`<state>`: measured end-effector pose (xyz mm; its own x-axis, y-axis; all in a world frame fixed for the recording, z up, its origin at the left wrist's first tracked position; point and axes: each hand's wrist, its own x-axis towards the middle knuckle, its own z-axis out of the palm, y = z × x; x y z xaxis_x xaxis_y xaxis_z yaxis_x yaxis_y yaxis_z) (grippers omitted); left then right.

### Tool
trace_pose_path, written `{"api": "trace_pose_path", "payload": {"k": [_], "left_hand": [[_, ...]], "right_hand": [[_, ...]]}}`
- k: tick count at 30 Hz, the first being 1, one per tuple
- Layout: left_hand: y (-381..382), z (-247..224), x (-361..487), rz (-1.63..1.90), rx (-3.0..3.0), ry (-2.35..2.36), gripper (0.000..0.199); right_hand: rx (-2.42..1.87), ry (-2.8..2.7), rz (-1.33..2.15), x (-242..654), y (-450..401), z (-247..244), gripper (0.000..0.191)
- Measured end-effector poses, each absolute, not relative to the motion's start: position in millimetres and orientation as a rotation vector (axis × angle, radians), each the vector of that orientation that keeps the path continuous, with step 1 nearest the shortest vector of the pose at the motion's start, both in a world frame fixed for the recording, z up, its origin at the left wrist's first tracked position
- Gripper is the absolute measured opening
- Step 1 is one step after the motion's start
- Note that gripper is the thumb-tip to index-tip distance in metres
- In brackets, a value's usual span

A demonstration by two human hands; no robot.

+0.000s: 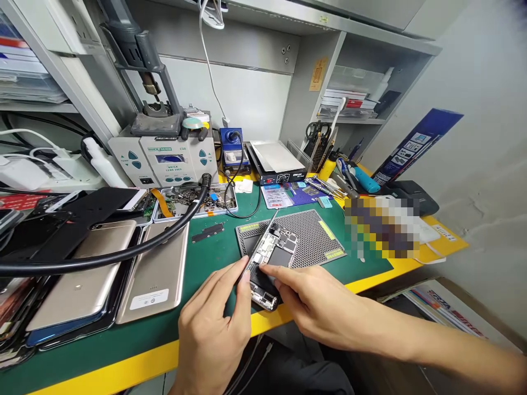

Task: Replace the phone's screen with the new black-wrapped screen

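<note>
An opened phone point(282, 257) lies tilted over the front edge of a grey perforated mat point(317, 236), its circuit board and dark battery showing. Its screen part stands up along the left side, seen nearly edge-on. My left hand point(218, 312) pinches that raised screen part between thumb and fingers near its lower end. With the index finger stretched out, my right hand point(313, 299) touches the inside of the phone near the middle; its other fingers are curled beside the phone's right edge, partly hidden.
Phones and back covers point(154, 269) are stacked at the left, crossed by a thick black hose point(123, 255). Behind stand a rework station point(164, 156), a parts tray point(193, 200) and a heating plate point(280, 159). Tools point(329, 167) and a blurred-out item point(381, 227) are at the right.
</note>
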<state>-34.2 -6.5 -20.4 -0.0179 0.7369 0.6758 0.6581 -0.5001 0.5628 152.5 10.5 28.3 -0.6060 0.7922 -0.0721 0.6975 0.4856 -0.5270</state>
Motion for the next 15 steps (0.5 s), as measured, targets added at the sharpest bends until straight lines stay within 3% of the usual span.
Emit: {"api": "trace_pose_path", "payload": {"k": [5, 9, 15], "left_hand": [[-6.4, -20.7, -32.8, 1.577, 2.124, 1.536, 0.020], [-8.9, -20.4, -33.3, 1.557, 2.145, 1.530, 0.021], [-10.1, -23.2, -33.9, 1.550, 2.152, 1.512, 0.025]], "right_hand": [[-1.252, -2.588, 0.733, 162.7, 21.9, 31.3, 0.040], [-1.220, -2.680, 0.373, 176.2, 41.8, 29.4, 0.028], [-1.191, -2.765, 0.063, 181.4, 65.7, 29.5, 0.033]]}}
